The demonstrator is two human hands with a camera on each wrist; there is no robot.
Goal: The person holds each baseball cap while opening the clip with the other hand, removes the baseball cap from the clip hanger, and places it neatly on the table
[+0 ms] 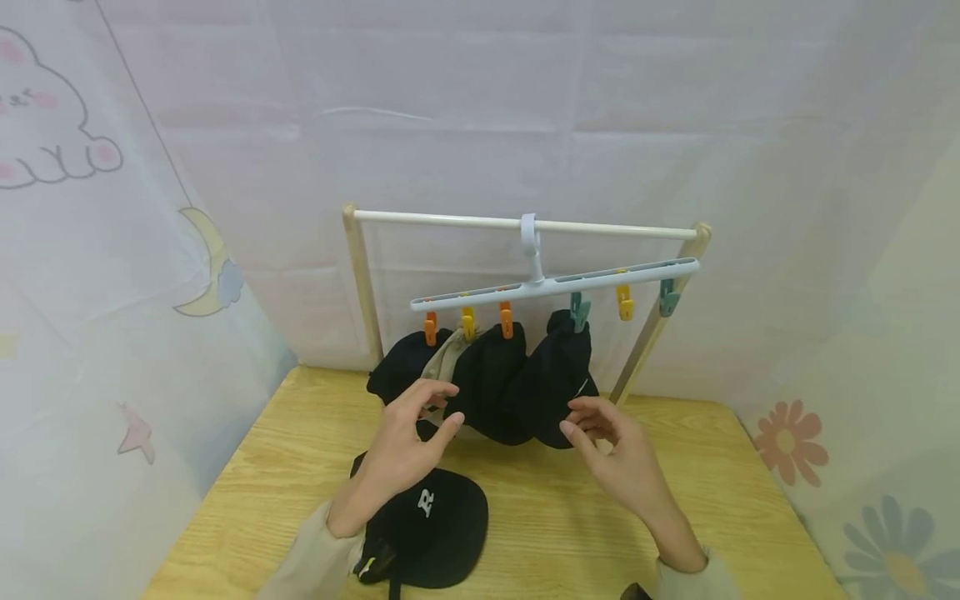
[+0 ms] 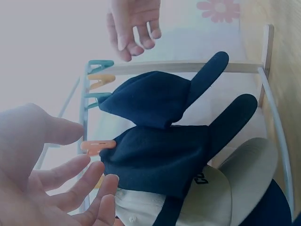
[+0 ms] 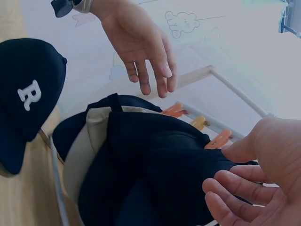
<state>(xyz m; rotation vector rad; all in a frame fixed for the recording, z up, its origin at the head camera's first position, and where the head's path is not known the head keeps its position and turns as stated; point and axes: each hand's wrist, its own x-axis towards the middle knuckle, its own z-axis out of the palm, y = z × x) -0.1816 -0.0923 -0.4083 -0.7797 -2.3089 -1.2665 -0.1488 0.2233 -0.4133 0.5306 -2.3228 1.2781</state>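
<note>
Four caps hang from clips on a light-blue hanger (image 1: 547,286): a dark cap (image 1: 402,367), a beige cap (image 2: 211,193), and two black caps, one in the middle (image 1: 487,387) and one on the right (image 1: 553,383). My left hand (image 1: 401,442), fingers loosely bent and holding nothing, is in front of the left caps. Close to the lower edge of the rightmost cap, my right hand (image 1: 618,454) is also empty, its fingers relaxed. Beneath the left forearm, a black cap with a white R (image 1: 453,525) lies on the table, partly hidden.
The hanger hooks over the white bar (image 1: 450,220) of a wooden-legged rack (image 1: 363,292) at the table's back. A yellow clip (image 1: 625,303) and a teal clip (image 1: 669,298) hang capless at its right end. Printed cloth (image 1: 480,100) surrounds the wooden table (image 1: 262,492).
</note>
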